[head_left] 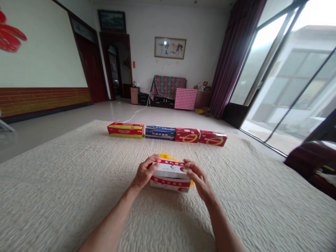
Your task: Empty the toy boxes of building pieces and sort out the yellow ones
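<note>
Head view: left hand (144, 172) half open, fingers curved over the left end of the top of a red-and-white carton (170, 174). Right hand (200, 178) likewise half open, fingertips at the carton's upper right corner. Palms off the carton, both wrists raised, bare forearms running back toward the bottom of the frame. Firm grip or light touch: cannot tell from this angle.

Carton between the hands, flat on a quilted cream bedspread (78, 203), printed with red bands and red characters. Top panel apparently angled up from the lower part, like a partly lifted lid; hinge line hidden by the fingers. Yellow shreds (166, 156) bunched against the far side of the carton, a few more (192, 183) at its right end. Material too small to tell.

Farther ahead, near the far edge of the bedspread, four boxes side by side: red-and-yellow box (125, 130), blue box (160, 132), two red boxes (184, 135) (212, 138), all well apart from the hands.

Beyond, on the tiled floor (78, 112), a white cable (135, 112) trailing toward a low cabinet. Against the back wall, a sofa under a patterned throw (168, 86), a pink checked cloth (185, 98) in front of it. Framed picture (170, 48) above. Purple curtain (236, 52) and glass doors (288, 80) to the right.
</note>
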The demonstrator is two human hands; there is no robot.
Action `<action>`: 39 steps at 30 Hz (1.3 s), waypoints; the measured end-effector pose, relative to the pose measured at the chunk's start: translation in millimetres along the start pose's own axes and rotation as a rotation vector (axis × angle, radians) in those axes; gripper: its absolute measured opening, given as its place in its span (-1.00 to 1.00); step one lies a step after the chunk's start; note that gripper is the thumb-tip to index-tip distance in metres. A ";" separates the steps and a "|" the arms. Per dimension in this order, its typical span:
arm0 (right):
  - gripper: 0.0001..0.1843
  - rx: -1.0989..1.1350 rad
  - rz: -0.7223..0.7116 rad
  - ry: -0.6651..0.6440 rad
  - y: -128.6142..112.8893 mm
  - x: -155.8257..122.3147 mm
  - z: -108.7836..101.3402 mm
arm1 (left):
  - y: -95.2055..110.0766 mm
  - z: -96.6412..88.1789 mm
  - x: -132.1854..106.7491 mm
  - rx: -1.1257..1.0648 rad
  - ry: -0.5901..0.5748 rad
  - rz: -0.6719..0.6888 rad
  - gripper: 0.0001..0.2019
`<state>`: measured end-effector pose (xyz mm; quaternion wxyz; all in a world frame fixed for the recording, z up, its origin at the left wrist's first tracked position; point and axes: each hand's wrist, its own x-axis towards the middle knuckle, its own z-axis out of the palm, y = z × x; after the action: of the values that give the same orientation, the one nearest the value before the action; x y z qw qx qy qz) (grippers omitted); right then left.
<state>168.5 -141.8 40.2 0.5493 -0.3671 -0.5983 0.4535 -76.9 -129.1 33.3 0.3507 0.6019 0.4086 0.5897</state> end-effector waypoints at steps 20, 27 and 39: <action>-0.69 -0.180 -0.089 -0.087 8.9 2.8 -1.3 | -12.1 5.9 4.4 0.134 0.060 0.112 -0.51; -0.74 -0.217 -0.121 -0.102 11.9 2.6 -3.9 | -10.2 0.8 4.1 0.179 -0.036 0.206 -0.65; -0.76 -0.262 -0.123 -0.107 11.0 1.9 -5.4 | -3.0 -12.9 0.3 -0.197 -0.126 -0.121 -0.63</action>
<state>173.0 -135.7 30.3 0.4906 -0.3737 -0.7021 0.3561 -90.0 -128.3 31.5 0.4681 0.5746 0.3614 0.5658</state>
